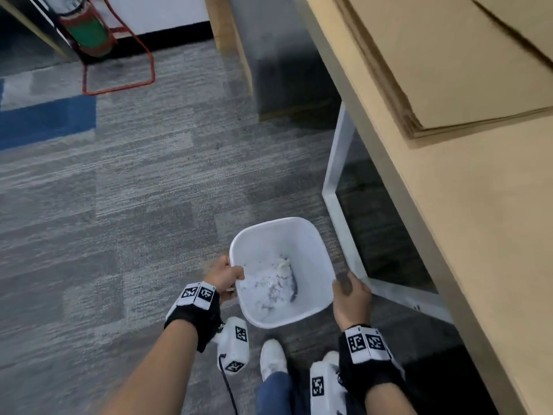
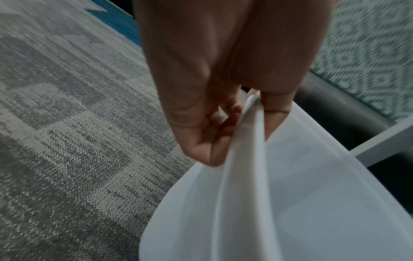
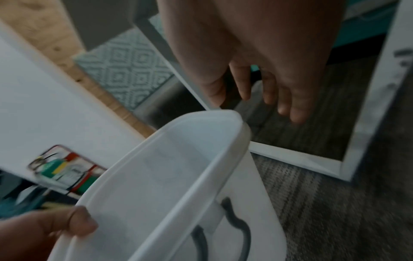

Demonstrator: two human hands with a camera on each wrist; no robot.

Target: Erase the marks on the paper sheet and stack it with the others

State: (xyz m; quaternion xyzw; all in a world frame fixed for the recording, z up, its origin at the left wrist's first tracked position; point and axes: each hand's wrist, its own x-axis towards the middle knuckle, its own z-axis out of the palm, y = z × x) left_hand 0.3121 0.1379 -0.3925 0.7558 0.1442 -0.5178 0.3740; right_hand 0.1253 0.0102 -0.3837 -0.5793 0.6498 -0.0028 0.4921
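Observation:
A white plastic bin (image 1: 314, 259) is held just above the grey carpet, with white crumbs and a dark streak at its bottom. My left hand (image 1: 229, 274) pinches the bin's left rim, thumb inside; the left wrist view shows this hand (image 2: 241, 127) clamped on the thin rim of the bin (image 2: 290, 194). My right hand (image 1: 350, 290) is at the right rim. In the right wrist view its fingers (image 3: 295, 113) hang loose beyond the bin (image 3: 178, 176), gripping nothing. A stack of tan sheets (image 1: 449, 55) lies on the table at upper right.
The wooden table (image 1: 478, 235) runs along the right, and its white metal leg frame (image 1: 332, 181) stands beside the bin. A fire extinguisher in a red stand (image 1: 89, 31) sits at the far left. My white shoes (image 1: 272, 357) are below the bin.

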